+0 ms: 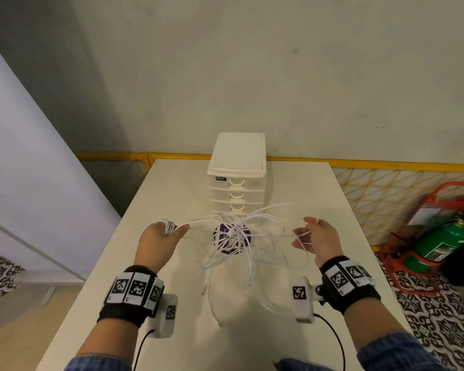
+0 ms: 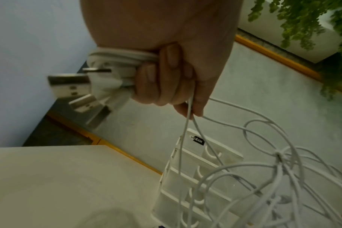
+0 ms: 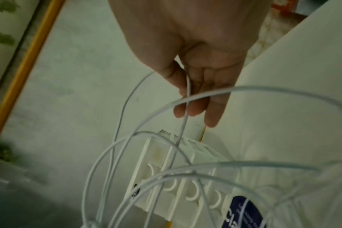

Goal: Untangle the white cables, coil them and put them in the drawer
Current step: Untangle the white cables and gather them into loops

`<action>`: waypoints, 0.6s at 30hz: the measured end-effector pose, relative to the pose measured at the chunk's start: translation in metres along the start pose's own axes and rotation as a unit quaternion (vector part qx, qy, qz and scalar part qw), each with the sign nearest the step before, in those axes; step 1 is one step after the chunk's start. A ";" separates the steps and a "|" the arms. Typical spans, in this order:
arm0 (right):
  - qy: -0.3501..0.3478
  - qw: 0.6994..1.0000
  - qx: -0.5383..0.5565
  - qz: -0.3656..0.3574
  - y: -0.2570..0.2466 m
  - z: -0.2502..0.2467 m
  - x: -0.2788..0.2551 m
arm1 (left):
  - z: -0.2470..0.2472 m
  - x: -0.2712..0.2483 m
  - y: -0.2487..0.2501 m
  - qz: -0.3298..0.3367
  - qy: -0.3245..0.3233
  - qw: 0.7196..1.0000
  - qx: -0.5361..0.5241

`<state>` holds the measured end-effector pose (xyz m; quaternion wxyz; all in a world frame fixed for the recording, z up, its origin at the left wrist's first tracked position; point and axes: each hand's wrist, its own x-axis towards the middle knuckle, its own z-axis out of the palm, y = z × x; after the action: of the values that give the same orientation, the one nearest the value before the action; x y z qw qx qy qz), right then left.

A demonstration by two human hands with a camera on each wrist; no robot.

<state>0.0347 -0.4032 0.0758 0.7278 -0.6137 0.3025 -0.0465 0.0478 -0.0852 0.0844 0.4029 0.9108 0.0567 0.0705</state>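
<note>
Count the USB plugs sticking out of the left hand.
3 metal USB-A plugs fan out below the left hand, stacked top to bottom. A thin tip sits above; others may be hidden.

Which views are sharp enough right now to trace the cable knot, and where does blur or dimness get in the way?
Head view: evenly lit and sharpest, with wide-angle bending at the edges; the knot reads clearly between the left hand and right hand. Left wrist view: dim, USB plugs motion-blurred. Right wrist view: dim, near cable loops soft.

Cable tangle (image 1: 241, 236) on table (image 1: 319, 199), before drawer unit (image 1: 237, 167), between both hands
</note>
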 end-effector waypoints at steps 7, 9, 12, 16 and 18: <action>0.060 0.998 -0.014 0.015 0.012 -0.002 0.008 | -0.005 -0.002 0.004 0.013 -0.008 1.000 0.016; 0.086 0.996 0.023 0.031 0.011 -0.009 0.011 | -0.009 -0.002 0.000 -0.031 0.002 0.999 0.009; 0.096 0.995 0.031 0.012 0.014 -0.009 0.007 | -0.008 -0.002 -0.007 -0.048 0.001 0.999 0.012; -0.015 0.977 -0.147 -0.152 0.016 0.003 -0.008 | 0.002 -0.007 -0.003 -0.001 -0.028 1.000 -0.003; -0.087 0.958 -0.185 -0.201 0.010 0.009 -0.017 | 0.007 -0.012 0.007 0.041 -0.039 0.998 -0.023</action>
<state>0.0226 -0.3852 0.0740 0.6010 -0.7872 0.1119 -0.0818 0.0379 -0.0967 0.0837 0.4220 0.9051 0.0022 0.0523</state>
